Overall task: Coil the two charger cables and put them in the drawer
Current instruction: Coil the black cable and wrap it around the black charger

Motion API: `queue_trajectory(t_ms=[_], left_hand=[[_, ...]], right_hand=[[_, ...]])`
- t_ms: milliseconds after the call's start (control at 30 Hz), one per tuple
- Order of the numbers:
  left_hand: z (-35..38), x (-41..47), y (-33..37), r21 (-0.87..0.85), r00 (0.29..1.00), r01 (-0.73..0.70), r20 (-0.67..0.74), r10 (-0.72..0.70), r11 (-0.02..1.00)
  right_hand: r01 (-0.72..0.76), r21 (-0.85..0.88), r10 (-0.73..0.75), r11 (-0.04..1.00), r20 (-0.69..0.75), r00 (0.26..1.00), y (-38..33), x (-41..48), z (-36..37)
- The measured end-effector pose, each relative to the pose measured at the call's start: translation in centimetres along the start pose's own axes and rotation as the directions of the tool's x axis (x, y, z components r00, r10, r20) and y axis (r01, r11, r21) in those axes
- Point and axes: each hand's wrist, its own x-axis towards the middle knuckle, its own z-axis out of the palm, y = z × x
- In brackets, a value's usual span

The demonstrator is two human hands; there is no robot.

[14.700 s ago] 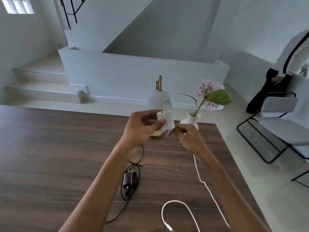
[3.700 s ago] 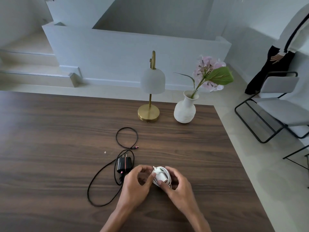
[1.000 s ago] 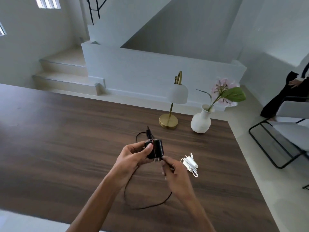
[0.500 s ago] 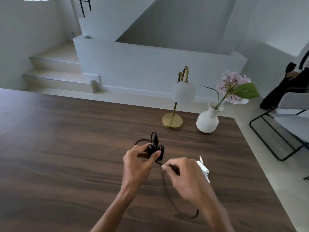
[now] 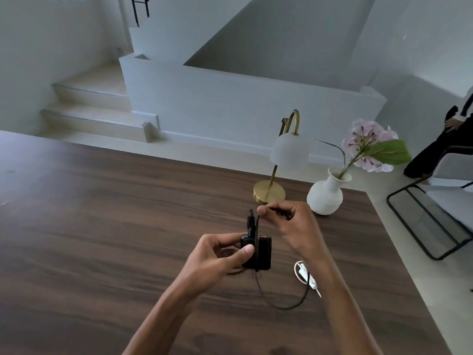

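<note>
My left hand [image 5: 217, 257] grips the black charger plug [image 5: 262, 252] above the dark wooden table [image 5: 102, 226]. My right hand [image 5: 289, 221] is raised just behind the plug and pinches the black cable [image 5: 281, 304], which runs over the plug's top; its loose end loops on the table below. The white charger [image 5: 304, 274], coiled into a small bundle, lies on the table under my right forearm, partly hidden. No drawer is in view.
A brass lamp [image 5: 279, 170] with a white shade and a white vase [image 5: 325, 196] with a pink flower stand at the table's far right. A black-framed chair [image 5: 435, 213] is off the right edge, with a person [image 5: 445, 144] behind it. Steps rise at the back left.
My right hand has lifted the black cable from below the plug up and over its top. The loose loop on the table is shorter.
</note>
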Motion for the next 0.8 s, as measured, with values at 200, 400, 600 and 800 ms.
queue_trajectory(t_ms=[200, 400, 600, 800], left_hand=[[-0.6, 1.1, -0.3, -0.196, 0.976, -0.067, -0.218, 0.023, 0.978], [-0.1, 1.5, -0.6, -0.203, 0.878, -0.102, -0.479, -0.008, 0.974], [0.0, 1.4, -1.1, 0.418, 0.807, -0.115, -0.49, 0.33, 0.901], [-0.9, 0.9, -1.1, 0.678, 0.864, -0.054, -0.336, 0.375, 0.733]], right_hand=[[-0.192, 0.138, 0.185, 0.972, 0.061, 0.981, 2.7, -2.5, 3.7], [-0.093, -0.159, 0.115, 0.983, 0.131, 0.985, 3.3, -5.0, 4.5], [-0.004, -0.407, 0.109, 0.914, 0.237, 0.965, 0.7, -5.0, 2.4], [0.086, -0.486, 0.057, 0.87, 0.272, 0.961, -1.9, -3.0, 1.0]])
